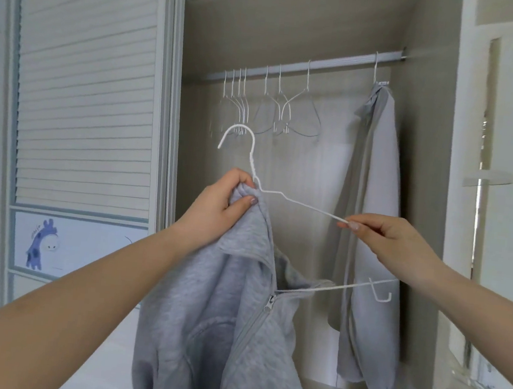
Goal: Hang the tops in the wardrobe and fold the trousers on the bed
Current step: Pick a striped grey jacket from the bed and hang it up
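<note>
Dressing a hanger before the wardrobe. The left hand (219, 203) grips the collar of a grey zip-up top (220, 317) bunched against the neck of a white wire hanger (296, 198), while the right hand (383, 236) pinches the hanger's bare right shoulder wire; one side of the top appears threaded, the rest hanging low. Good practice would likely be to steady the hanger with the right grip, draw the free shoulder over the bare wire, then hook it onto the rail (326, 63) beside the hung grey top (376, 191).
</note>
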